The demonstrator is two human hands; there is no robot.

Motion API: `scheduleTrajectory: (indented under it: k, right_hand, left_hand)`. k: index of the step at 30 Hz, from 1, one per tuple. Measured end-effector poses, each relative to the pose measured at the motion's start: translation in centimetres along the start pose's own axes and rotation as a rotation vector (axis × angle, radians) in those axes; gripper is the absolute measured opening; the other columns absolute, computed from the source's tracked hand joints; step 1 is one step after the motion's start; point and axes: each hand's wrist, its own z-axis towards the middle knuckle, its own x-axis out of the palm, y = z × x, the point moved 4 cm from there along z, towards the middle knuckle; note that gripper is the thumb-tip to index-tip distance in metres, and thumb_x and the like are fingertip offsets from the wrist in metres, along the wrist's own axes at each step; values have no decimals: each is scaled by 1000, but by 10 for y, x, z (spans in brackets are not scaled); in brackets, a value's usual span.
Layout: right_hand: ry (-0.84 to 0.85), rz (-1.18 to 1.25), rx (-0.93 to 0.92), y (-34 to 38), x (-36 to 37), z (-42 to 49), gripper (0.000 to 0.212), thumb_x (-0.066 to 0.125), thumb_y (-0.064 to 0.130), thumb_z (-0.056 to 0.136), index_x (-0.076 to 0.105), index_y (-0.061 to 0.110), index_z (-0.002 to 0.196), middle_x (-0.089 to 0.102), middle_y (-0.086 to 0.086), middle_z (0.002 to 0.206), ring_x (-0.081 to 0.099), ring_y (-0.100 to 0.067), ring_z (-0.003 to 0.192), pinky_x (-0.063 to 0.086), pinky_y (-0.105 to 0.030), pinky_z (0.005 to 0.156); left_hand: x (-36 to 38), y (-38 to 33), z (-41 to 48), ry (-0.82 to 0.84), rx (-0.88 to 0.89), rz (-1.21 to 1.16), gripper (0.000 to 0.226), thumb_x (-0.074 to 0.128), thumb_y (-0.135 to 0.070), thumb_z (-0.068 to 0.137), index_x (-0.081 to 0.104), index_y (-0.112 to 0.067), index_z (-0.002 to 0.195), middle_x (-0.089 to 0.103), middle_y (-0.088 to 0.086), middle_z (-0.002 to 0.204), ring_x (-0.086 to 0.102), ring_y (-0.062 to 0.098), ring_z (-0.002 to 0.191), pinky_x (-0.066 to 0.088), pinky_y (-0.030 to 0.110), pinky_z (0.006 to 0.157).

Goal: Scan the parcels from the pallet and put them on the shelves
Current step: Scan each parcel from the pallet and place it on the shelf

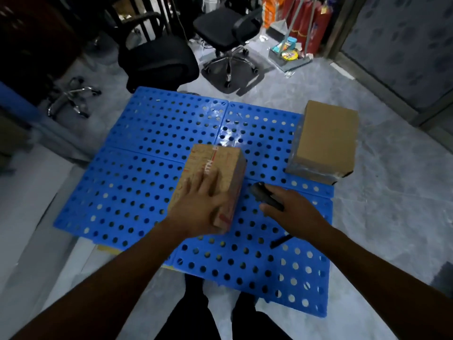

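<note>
1. The blue perforated pallet carried two parcels: a printed cardboard parcel near its middle and a plain brown parcel at its far right corner. Both were closed, so their contents could not be told.
2. The plain brown parcel sat on a grey, plastic-wrapped layer, well apart from the printed one.
3. The left hand lay flat on top of the printed parcel, fingers spread wide, the thumb over its near right edge.
4. The right hand was wrapped around a dark handheld scanner, whose head pointed away from the person toward the printed parcel's right side, just beside it. A dark cord or strap showed below the wrist.
5. The printed parcel's long axis ran from near to far, tilted slightly rightward at the far end; red print ran along its top.
6. The pallet rested on a grey marbled floor.
7. Beyond it stood two black office chairs, red fire extinguishers and a dustpan holding litter.
</note>
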Motion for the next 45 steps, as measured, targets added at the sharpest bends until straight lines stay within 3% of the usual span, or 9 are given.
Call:
scheduleTrajectory:
  k: [7,12,16,21,24,30,33,36,45]
  right_hand:
    - [12,-88,-124,39,-6,36,58,55,50,98,37,35,151,60,0,91,58,-13,63,41,-27,56]
    - [82,-142,-114,69,13,53,62,55,53,97,36,32,152,60,-2,107,60,-12,73,44,-28,63]
    - [91,-192,-114,85,22,55,61,54,52,98,36,33,152,63,0,111,62,-12,76,50,-31,65]
    - [134,-303,-109,102,18,60,66,51,60,96,27,39,154,56,-3,114,58,-17,79,43,-31,68]
    - [143,-431,-106,117,13,69,66,47,65,95,24,45,154,49,-5,120,57,-22,87,46,-35,75]
    - [137,-690,-181,160,19,84,64,38,70,94,19,50,152,48,-5,119,53,-27,98,44,-36,74]
    - [174,-827,-189,176,21,91,63,38,71,94,21,51,151,47,-4,121,53,-28,102,47,-39,76]
    - [197,-976,-158,185,22,95,62,40,72,92,24,52,149,46,-6,132,52,-29,114,48,-43,84]
    - [149,-1114,-102,200,20,79,65,46,69,92,27,47,149,42,-7,142,47,-29,125,43,-49,95]
  left_hand:
    - [-36,63,-57,-310,27,-628,87,79,-51,81,38,-23,153,3,0,172,4,4,158,43,49,116]
    - [-22,66,-53,-384,-70,-313,100,69,-73,76,32,-33,159,-10,3,173,-16,31,158,32,67,114]
    - [-7,76,-53,-525,-35,-329,93,67,-68,81,39,-23,157,9,9,173,-1,41,158,23,69,119]
    - [2,124,-77,-604,19,-725,88,80,-42,88,31,-27,160,15,-2,172,17,21,159,39,34,119]
    - [5,146,-87,-545,4,-822,96,82,-46,87,25,-27,162,16,-7,172,22,18,157,44,41,116]
    - [17,166,-95,-570,-178,-851,123,86,-68,66,16,-36,162,7,-11,172,9,2,157,20,10,119]
    - [26,170,-92,-534,-261,-889,122,88,-65,63,18,-37,160,3,-8,172,2,-14,150,22,27,123]
    - [33,174,-87,-481,-353,-960,131,91,-55,60,16,-26,164,19,0,170,24,9,153,37,52,120]
    - [37,175,-83,-498,-302,-1019,135,77,-83,55,14,-31,163,22,-3,168,33,17,149,41,52,117]
